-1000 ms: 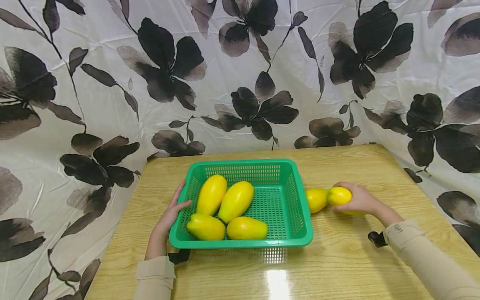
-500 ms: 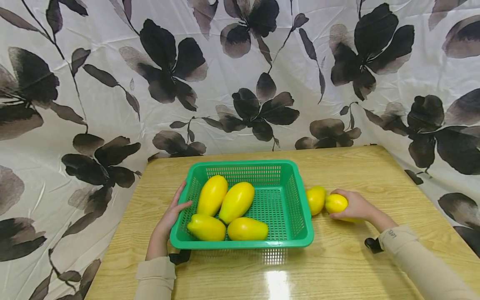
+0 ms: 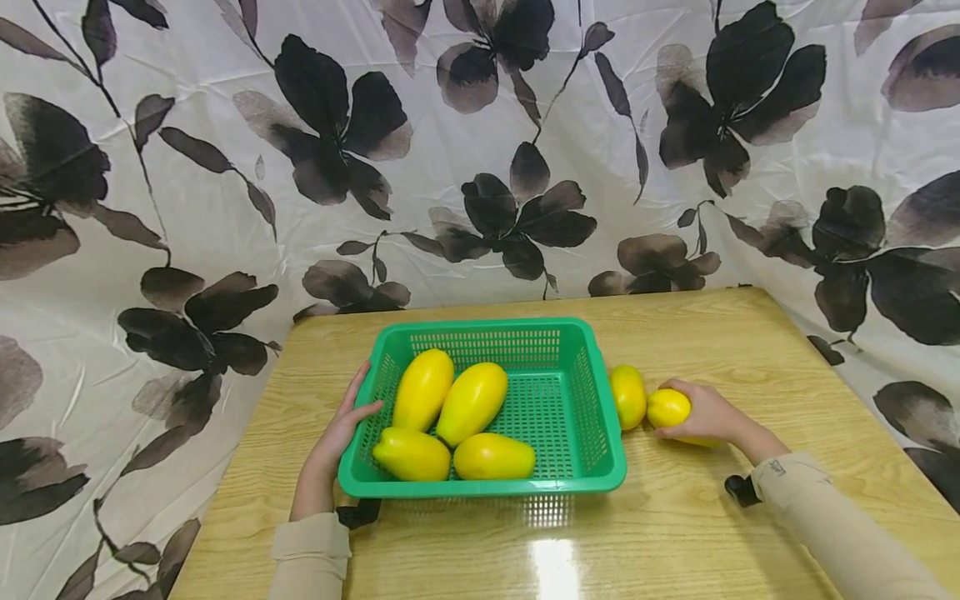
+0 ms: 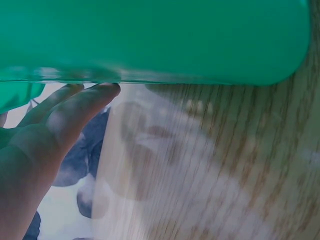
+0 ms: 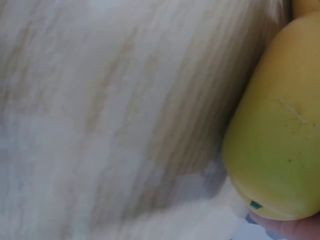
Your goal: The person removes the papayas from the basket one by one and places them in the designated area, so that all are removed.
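A green plastic basket point(image 3: 480, 490) stands on the table with several yellow papayas point(image 3: 474, 404) lying inside, mostly at its left. My left hand point(image 3: 335, 437) holds the basket's left side, thumb over the rim and fingers along the outer wall. Under that rim, the left wrist view shows the fingers point(image 4: 75, 112) touching the green plastic. To the right of the basket, my right hand point(image 3: 708, 414) grips a papaya point(image 3: 668, 408) low over the table. Another papaya point(image 3: 628, 397) lies between it and the basket. In the right wrist view the gripped papaya point(image 5: 280, 135) appears yellow-green, with most of the hand hidden.
The wooden table point(image 3: 450, 554) extends in front of the basket and to its right. Behind it hangs a white cloth point(image 3: 420, 142) printed with dark flowers. Black wrist straps show beneath both sleeves.
My right hand has shifted slightly left with its papaya. The papaya beside the basket has turned to lie more front to back. The left hand and basket stay in place.
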Action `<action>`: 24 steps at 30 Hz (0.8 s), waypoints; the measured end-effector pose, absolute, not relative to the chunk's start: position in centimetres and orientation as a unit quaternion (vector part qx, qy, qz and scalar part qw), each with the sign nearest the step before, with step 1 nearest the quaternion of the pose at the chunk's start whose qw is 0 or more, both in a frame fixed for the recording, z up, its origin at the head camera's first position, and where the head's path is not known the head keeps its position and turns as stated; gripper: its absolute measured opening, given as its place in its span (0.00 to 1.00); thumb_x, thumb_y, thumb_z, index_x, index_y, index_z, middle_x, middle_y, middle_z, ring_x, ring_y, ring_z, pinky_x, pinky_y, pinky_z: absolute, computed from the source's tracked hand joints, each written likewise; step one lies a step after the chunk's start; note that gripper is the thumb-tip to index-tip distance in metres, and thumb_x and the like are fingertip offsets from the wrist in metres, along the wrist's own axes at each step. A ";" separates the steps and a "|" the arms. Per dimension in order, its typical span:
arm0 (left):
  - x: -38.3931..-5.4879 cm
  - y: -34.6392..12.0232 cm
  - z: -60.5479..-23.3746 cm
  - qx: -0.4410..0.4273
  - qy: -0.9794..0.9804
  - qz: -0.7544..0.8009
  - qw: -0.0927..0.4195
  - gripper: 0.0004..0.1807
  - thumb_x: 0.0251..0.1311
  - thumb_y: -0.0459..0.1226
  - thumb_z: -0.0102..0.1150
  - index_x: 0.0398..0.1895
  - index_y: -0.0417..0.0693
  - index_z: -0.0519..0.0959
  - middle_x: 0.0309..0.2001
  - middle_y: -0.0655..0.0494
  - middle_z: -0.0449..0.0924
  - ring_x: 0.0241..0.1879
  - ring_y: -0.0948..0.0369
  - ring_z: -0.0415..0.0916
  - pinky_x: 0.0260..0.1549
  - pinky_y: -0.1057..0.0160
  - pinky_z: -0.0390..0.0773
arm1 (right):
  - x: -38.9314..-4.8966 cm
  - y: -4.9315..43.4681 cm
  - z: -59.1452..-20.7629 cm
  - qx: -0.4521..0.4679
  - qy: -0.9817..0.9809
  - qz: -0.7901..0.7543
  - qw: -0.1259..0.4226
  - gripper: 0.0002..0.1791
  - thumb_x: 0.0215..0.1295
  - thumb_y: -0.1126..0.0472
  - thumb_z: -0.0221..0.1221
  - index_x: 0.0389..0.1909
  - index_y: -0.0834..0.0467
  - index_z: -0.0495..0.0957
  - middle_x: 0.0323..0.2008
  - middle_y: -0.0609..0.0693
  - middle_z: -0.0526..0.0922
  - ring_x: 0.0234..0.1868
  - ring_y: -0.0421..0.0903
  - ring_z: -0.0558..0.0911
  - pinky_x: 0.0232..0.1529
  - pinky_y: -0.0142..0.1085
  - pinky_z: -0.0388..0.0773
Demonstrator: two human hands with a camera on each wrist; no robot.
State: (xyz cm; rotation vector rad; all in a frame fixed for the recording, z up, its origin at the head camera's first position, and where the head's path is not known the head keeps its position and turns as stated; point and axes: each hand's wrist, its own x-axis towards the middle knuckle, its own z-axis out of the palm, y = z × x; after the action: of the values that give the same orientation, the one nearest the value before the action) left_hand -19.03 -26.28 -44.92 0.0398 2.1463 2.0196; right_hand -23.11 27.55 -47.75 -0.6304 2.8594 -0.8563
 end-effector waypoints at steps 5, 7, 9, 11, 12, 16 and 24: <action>-18.9 -26.3 -44.9 0.009 0.722 0.685 0.099 0.39 0.66 0.34 0.42 0.72 0.63 0.34 0.72 0.57 0.27 0.68 0.49 0.38 0.61 0.45 0.49 | -23.3 27.3 -47.2 -0.203 0.944 -0.253 0.061 0.40 0.40 0.44 0.70 0.52 0.63 0.70 0.40 0.56 0.79 0.35 0.46 0.76 0.35 0.40 0.70; -19.0 -26.3 -44.9 0.012 0.724 0.683 0.097 0.39 0.66 0.33 0.42 0.72 0.62 0.34 0.72 0.56 0.27 0.68 0.49 0.37 0.61 0.45 0.48 | -23.3 27.1 -47.0 -0.202 0.948 -0.237 0.065 0.42 0.40 0.42 0.69 0.54 0.64 0.69 0.41 0.57 0.79 0.36 0.48 0.76 0.35 0.42 0.71; -19.0 -26.4 -45.0 0.014 0.726 0.681 0.095 0.39 0.66 0.33 0.42 0.72 0.61 0.34 0.72 0.56 0.26 0.68 0.49 0.36 0.61 0.45 0.48 | -23.2 27.0 -46.8 -0.197 0.953 -0.223 0.066 0.45 0.40 0.40 0.68 0.55 0.64 0.69 0.42 0.58 0.78 0.38 0.50 0.76 0.36 0.44 0.71; -19.1 -26.4 -45.0 0.015 0.727 0.680 0.095 0.39 0.66 0.33 0.42 0.72 0.60 0.34 0.72 0.56 0.26 0.68 0.49 0.36 0.61 0.45 0.48 | -23.1 27.0 -46.6 -0.194 0.956 -0.208 0.067 0.46 0.40 0.39 0.68 0.57 0.63 0.68 0.43 0.60 0.78 0.39 0.53 0.76 0.37 0.46 0.71; -19.1 -26.4 -45.1 0.016 0.727 0.680 0.095 0.39 0.66 0.33 0.42 0.72 0.60 0.34 0.72 0.56 0.26 0.68 0.49 0.36 0.61 0.45 0.48 | -23.1 26.9 -46.6 -0.192 0.958 -0.202 0.067 0.47 0.40 0.38 0.67 0.57 0.63 0.67 0.44 0.61 0.77 0.40 0.54 0.76 0.37 0.47 0.71; -19.1 -26.4 -45.1 0.015 0.730 0.677 0.097 0.39 0.66 0.33 0.42 0.72 0.60 0.34 0.72 0.55 0.26 0.68 0.48 0.36 0.61 0.45 0.48 | -22.8 27.0 -46.2 -0.184 0.962 -0.188 0.072 0.49 0.40 0.37 0.66 0.61 0.61 0.65 0.48 0.65 0.75 0.43 0.59 0.75 0.37 0.50 0.72; -19.0 -26.4 -44.9 0.009 0.728 0.678 0.100 0.39 0.66 0.34 0.42 0.72 0.63 0.34 0.72 0.57 0.26 0.68 0.49 0.36 0.61 0.44 0.47 | -22.5 27.4 -45.0 -0.195 0.956 -0.214 0.048 0.52 0.41 0.37 0.67 0.63 0.62 0.62 0.51 0.66 0.73 0.49 0.63 0.73 0.43 0.55 0.70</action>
State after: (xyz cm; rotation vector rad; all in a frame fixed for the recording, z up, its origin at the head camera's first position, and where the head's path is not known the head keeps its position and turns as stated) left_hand -19.04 -26.36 -44.94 0.0280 2.1533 2.0047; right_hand -22.46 27.38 -45.02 -0.5933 2.9149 -0.6518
